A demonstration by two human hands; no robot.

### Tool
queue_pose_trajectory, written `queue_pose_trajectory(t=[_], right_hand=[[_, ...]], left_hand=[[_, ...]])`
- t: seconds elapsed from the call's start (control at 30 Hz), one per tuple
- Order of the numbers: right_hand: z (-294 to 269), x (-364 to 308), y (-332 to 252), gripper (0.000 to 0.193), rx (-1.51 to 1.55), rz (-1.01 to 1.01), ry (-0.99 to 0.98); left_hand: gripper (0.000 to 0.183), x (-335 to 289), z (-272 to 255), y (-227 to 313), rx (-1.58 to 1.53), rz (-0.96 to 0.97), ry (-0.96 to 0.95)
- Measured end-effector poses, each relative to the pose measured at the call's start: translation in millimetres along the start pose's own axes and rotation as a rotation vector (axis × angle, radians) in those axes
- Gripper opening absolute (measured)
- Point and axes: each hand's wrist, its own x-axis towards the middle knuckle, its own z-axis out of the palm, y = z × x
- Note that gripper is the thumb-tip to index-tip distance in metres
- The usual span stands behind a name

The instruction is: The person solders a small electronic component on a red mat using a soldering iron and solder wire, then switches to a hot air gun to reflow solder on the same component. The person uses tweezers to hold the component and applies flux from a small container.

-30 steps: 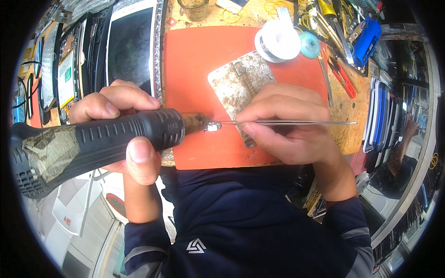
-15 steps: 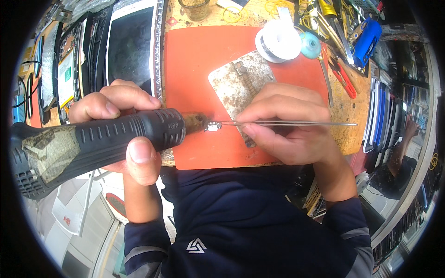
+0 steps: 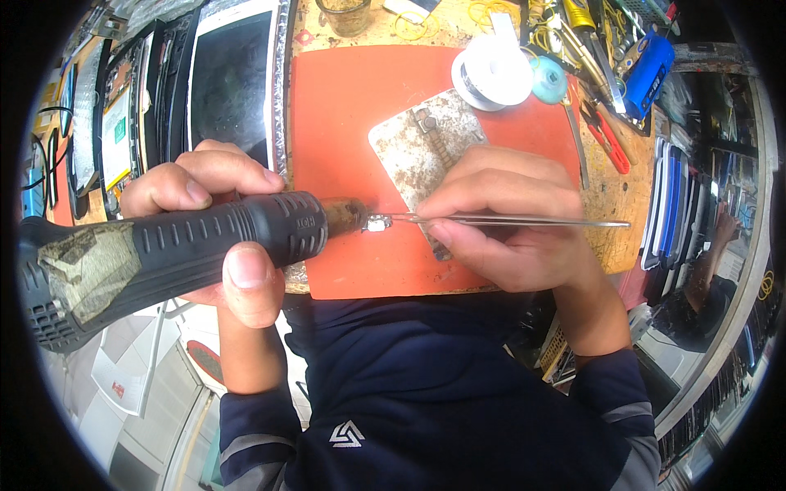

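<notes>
My left hand (image 3: 246,270) is wrapped round a black hot air gun (image 3: 205,227) with a patch of worn tape near its rear. Its browned nozzle (image 3: 342,216) points right, at a small silvery metal part (image 3: 377,222) just off its mouth. Between thumb and fingers, my right hand (image 3: 512,217) pinches thin metal tweezers (image 3: 540,220), whose tips reach that part. Whether the tips grip it or only touch it is too small to tell. Under my right hand lies a stained white plate (image 3: 401,139) with a clamp-like metal piece (image 3: 434,139) on it.
An orange mat (image 3: 352,98) covers the bench's middle. Behind the plate are a white wire spool (image 3: 499,74) and a teal round container (image 3: 548,79). Red-handled pliers (image 3: 610,139) and a blue tool (image 3: 648,74) lie right. A white-framed tablet (image 3: 233,82) stands left; a brown cup (image 3: 344,16) sits behind.
The rear end of the tweezers has shifted and turned slightly in my right hand. The hot air gun has barely rolled in my left hand; the metal part stays put.
</notes>
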Motion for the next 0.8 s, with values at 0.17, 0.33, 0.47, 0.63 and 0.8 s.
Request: queue_pose_trajectory(t=[0.17, 0.33, 0.47, 0.63, 0.8], right_hand=[[0.5, 0.4, 0.8, 0.018, 0.0, -0.008, 0.0], [-0.2, 0.5, 1.6, 0.016, -0.001, -0.025, 0.005], [0.4, -0.3, 0.6, 0.014, -0.001, -0.006, 0.014], [0.6, -0.3, 0.4, 0.014, 0.006, -0.001, 0.021], [0.2, -0.2, 0.1, 0.015, -0.001, 0.001, 0.019]], left_hand=[[0.062, 0.0, 0.6, 0.5, 0.004, -0.004, 0.004], [0.062, -0.3, 0.6, 1.1, 0.0, -0.012, 0.007], [0.062, -0.9, 0.9, -0.5, -0.014, -0.003, 0.011], [0.062, -1.3, -0.2, -2.0, -0.035, 0.007, -0.001], [0.062, -0.8, -0.9, -2.6, -0.036, 0.011, -0.019]])
